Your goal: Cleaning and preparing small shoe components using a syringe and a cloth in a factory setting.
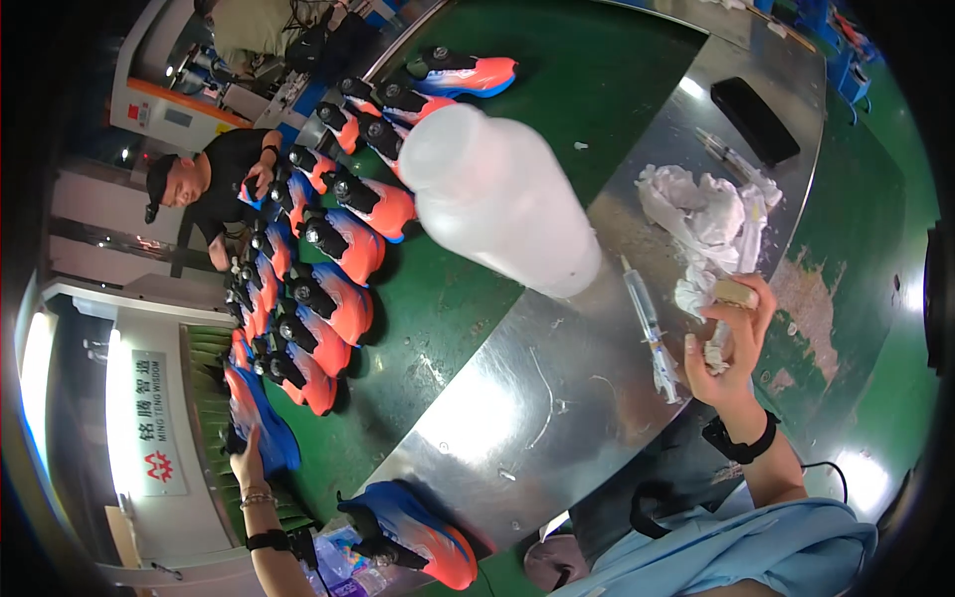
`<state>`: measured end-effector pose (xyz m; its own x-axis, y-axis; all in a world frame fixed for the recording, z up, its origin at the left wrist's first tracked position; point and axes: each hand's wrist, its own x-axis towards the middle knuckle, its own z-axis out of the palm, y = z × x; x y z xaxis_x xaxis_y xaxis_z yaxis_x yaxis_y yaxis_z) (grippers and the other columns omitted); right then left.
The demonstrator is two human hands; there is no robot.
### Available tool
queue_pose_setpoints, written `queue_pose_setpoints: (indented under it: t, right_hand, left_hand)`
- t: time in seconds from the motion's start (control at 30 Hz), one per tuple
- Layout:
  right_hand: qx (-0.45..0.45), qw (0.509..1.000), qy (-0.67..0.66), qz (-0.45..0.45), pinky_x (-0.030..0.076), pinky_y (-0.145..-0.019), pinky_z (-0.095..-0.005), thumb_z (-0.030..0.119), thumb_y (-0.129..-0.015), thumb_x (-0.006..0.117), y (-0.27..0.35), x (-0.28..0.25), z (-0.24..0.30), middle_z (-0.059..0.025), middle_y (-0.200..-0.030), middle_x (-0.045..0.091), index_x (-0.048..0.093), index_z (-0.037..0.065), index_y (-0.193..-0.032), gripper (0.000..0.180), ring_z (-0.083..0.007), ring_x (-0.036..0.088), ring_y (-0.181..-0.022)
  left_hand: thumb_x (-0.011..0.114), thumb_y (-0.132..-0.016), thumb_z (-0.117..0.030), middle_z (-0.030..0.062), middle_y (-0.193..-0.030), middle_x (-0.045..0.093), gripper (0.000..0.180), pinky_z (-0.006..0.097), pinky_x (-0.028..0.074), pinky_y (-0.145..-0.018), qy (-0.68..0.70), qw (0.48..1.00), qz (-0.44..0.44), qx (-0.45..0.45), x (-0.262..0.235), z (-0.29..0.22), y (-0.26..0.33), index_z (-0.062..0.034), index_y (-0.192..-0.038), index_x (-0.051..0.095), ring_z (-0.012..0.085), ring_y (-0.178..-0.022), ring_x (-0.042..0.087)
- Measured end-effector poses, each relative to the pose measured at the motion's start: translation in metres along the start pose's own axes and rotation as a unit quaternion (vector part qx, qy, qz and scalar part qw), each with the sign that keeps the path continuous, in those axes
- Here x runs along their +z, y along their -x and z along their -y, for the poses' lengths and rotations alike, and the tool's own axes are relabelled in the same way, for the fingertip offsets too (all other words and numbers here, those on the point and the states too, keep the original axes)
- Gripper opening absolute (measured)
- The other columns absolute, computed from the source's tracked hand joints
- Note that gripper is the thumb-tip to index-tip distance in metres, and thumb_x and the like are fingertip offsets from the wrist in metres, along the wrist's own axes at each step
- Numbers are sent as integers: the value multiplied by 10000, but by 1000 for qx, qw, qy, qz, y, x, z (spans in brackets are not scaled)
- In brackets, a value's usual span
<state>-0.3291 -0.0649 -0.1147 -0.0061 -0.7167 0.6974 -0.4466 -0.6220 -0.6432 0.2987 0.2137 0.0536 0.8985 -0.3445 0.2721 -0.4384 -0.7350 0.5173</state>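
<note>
Pinching a small tan block [734, 293], the right hand [731, 343] is risking knocking the syringe [649, 326] beside it; the left hand [249, 460] is gripping a blue-orange shoe [261, 418].

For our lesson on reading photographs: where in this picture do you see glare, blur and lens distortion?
Head view: overhead light glares off the steel table; the white plastic bottle looks soft and blurred; fisheye bending curves the table's edge and the row of orange-and-blue shoes; the rim is black; the right hand holding a small block stays fairly sharp.

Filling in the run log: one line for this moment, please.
left hand: grips blue-orange shoe | right hand: holds small tan block over metal table | syringe beside
</note>
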Motion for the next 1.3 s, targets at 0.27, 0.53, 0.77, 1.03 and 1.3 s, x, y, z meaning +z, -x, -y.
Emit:
queue_pose_setpoints:
  t: [0.27, 0.53, 0.77, 1.03, 1.3]
  right_hand:
    - [48, 994, -100, -22, 399, -854, -386, 73, -562, 680, 4, -3, -3, -177, -1126, 409, 607, 60, -903, 349, -318, 458, -1017]
    - [47, 988, -145, 21, 412, -817, -386, 191, -568, 760, 2, -7, -11, -173, -1113, 427, 586, 85, -897, 386, -325, 454, -995]
    - [68, 970, -231, 28, 395, -839, -392, 225, -590, 759, 0, -23, -14, -192, -1142, 401, 572, 83, -938, 419, -320, 447, -1002]
    - [14, 974, -225, 29, 253, -973, -440, 185, -677, 627, 2, -30, -13, -157, -1090, 522, 572, 34, -925, 295, -318, 416, -1098]
    - [74, 933, -352, -2, 359, -960, -359, 116, -820, 480, 4, -16, 0, -143, -1125, 507, 543, -24, -991, 230, -233, 476, -1070]
  left_hand:
    - [732, -707, -418, 61, -829, 654, 528, 298, 467, -630, 41, 927, 185, 322, 133, -279, 67, -7, -1024, 634, 133, -696, 584]
    - [568, -864, -315, 184, -1226, 491, 439, 326, 386, -947, -202, 895, 265, 296, 326, -455, 148, -13, -1180, 532, 273, -1123, 497]
    - [562, -871, -340, 130, -1164, 553, 555, 301, 459, -871, 188, 808, 527, 182, 215, -332, 70, -17, -1293, 404, 246, -1031, 573]
    - [535, -912, -212, 86, -934, 627, 311, 257, 509, -749, 95, 968, 217, -87, -22, -167, 303, -18, -1154, 527, 158, -846, 628]
    - [431, -956, -349, 136, -961, 621, 443, 293, 546, -710, 292, 855, 150, -401, -64, -39, 467, 45, -1154, 478, 201, -808, 644]
